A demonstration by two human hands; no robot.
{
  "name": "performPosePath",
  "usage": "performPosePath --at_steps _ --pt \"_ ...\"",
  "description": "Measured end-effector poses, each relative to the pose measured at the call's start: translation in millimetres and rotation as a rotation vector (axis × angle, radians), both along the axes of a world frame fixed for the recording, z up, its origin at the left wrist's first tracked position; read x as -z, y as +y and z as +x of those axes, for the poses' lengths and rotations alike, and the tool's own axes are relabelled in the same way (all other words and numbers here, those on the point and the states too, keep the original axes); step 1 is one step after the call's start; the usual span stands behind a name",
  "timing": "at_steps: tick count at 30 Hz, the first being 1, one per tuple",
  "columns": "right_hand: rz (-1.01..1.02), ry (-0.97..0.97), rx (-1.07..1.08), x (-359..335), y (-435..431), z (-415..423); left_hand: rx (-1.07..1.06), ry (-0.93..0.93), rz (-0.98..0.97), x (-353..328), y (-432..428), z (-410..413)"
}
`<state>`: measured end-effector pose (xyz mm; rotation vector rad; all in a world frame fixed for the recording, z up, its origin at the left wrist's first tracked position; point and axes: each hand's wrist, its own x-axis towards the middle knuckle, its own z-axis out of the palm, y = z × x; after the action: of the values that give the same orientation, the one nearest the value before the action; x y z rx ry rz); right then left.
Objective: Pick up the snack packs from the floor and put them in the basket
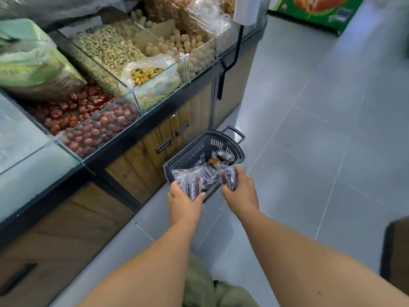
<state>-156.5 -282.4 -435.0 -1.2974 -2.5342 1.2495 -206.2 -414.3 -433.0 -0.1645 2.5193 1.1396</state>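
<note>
A dark grey plastic basket (194,149) stands on the floor against the counter, with several clear snack packs (219,159) lying inside. My left hand (183,201) grips clear packs of dark snacks (188,181) over the basket's near rim. My right hand (242,190) holds another dark snack pack (229,178) just over the basket's right side. Both arms reach forward from the bottom of the view.
A wooden counter (141,151) with glass bins of nuts and dried fruit (97,127) runs along the left. Grey floor tiles (321,140) spread to the right. A green display (318,12) stands far back; a dark object (396,251) sits at the right edge.
</note>
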Motion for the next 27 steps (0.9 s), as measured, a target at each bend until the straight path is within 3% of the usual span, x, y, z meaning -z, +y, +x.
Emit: performPosePath --at_steps 6,15,27 --pt "-0.034 -0.035 -0.063 22 61 -63 -0.02 -0.006 -0.035 29 63 -56" --pt "-0.067 -0.133 -0.168 37 137 -144 -0.17 -0.132 -0.288 36 129 -134" --pt "-0.231 -0.292 -0.423 86 238 -243 -0.479 -0.304 -0.188 75 222 -182"
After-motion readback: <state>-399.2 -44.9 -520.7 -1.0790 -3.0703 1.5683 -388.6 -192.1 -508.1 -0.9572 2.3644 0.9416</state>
